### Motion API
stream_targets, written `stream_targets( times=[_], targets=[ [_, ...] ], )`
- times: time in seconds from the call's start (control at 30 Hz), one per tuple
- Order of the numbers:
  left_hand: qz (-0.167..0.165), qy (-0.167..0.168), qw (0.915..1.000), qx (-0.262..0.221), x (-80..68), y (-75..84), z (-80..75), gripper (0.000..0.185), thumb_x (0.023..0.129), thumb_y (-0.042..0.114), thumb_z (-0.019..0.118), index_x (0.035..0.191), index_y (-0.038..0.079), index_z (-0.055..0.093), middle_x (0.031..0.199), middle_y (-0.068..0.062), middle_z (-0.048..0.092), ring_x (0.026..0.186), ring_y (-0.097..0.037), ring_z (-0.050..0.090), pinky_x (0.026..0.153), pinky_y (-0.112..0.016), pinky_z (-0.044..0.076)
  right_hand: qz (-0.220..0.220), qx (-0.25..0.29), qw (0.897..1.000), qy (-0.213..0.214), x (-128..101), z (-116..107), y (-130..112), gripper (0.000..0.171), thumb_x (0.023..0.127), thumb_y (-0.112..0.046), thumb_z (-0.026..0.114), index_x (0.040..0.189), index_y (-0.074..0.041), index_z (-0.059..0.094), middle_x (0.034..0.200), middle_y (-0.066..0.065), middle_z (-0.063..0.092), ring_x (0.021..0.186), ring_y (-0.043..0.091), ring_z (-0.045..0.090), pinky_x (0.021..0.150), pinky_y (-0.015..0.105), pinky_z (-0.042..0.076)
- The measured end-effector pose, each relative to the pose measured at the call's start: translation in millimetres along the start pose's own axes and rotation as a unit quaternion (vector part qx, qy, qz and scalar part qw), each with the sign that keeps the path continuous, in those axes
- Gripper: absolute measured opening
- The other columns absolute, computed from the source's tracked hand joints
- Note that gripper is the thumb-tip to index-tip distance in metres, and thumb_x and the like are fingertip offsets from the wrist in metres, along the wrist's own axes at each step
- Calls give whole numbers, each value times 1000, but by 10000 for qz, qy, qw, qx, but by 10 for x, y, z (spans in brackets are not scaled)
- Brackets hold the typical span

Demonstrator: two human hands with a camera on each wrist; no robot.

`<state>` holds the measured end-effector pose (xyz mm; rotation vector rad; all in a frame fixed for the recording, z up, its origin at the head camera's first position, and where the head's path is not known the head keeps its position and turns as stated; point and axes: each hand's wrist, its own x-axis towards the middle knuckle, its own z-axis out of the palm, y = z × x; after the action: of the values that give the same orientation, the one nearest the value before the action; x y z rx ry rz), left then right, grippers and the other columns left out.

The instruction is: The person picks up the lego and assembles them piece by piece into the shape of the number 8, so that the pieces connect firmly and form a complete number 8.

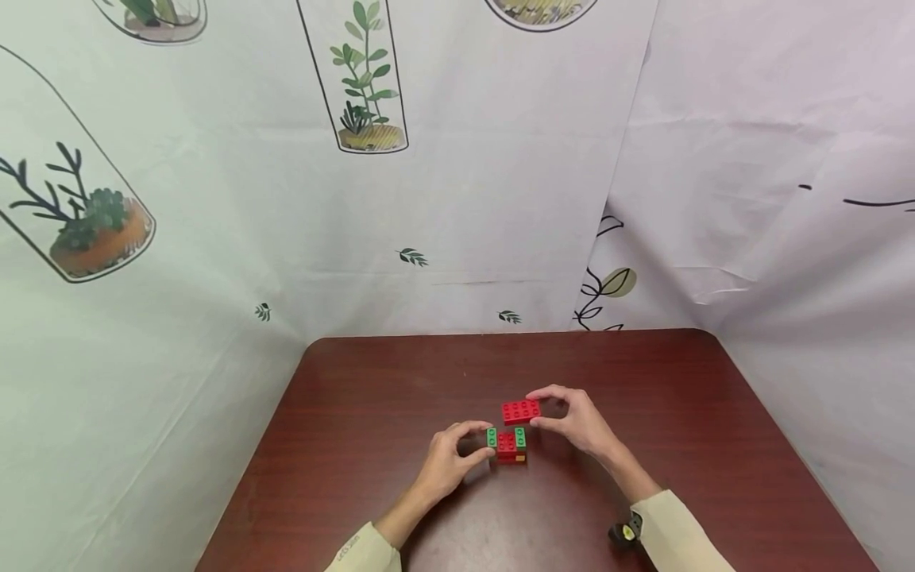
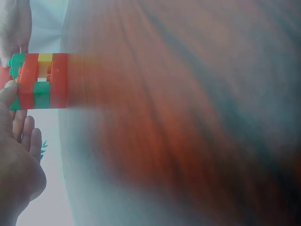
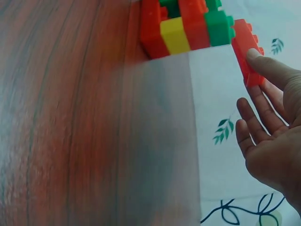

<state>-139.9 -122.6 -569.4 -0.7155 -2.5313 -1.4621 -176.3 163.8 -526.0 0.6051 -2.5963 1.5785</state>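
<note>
I'm looking down at the dark reddish-brown wooden surface (image 1: 372, 413), and both hands are at work near its middle. My left hand (image 1: 449, 461) has thumb and forefinger curled onto the left side of a small stacked block of red, green and yellow plastic bricks (image 1: 507, 445), which sits on the surface. In the left wrist view the stack (image 2: 40, 80) shows red layers with green and yellow pieces between them, the thumb pressed against its end. My right hand (image 1: 575, 421) pinches a flat red studded plastic brick (image 1: 520, 411) by its right end, just behind the stack and very close to its top; I cannot tell whether they touch. The right wrist view has the red brick (image 3: 247, 49) held at fingertip and thumb, the other fingers spread loosely. A pale plant-printed cloth (image 1: 372, 199) hangs behind.
</note>
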Motion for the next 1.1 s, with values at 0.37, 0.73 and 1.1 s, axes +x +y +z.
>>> stream_targets(
  times=[0.37, 0.73, 1.1],
  targets=[
    [-105, -75, 9999, -3, 8, 7, 1, 38, 92, 30, 85, 127, 22, 74, 113, 8, 76, 109, -18, 70, 95, -47, 58, -96, 87, 9998, -174, -71, 78, -176, 38, 85, -20, 92, 120, -23, 78, 114, -10, 74, 109, 34, 64, 91, 43, 48],
    [0, 24, 10000, 48, 13, -31, 19, 37, 93, 29, 85, 126, 15, 75, 116, 2, 77, 110, -21, 71, 95, -48, 57, -237, 86, 9996, -154, -143, 214, -127, 35, 85, -18, 92, 117, -21, 79, 110, -8, 75, 104, 34, 65, 87, 42, 50],
    [-135, -54, 9999, -8, 10, -27, 7, 38, 93, 31, 84, 127, 16, 75, 117, 6, 76, 112, -20, 70, 98, -48, 56, -401, 81, 9991, -65, -170, 284, -91, 32, 85, -20, 92, 115, -20, 79, 107, -7, 76, 99, 26, 66, 82, 35, 50]
  ],
)
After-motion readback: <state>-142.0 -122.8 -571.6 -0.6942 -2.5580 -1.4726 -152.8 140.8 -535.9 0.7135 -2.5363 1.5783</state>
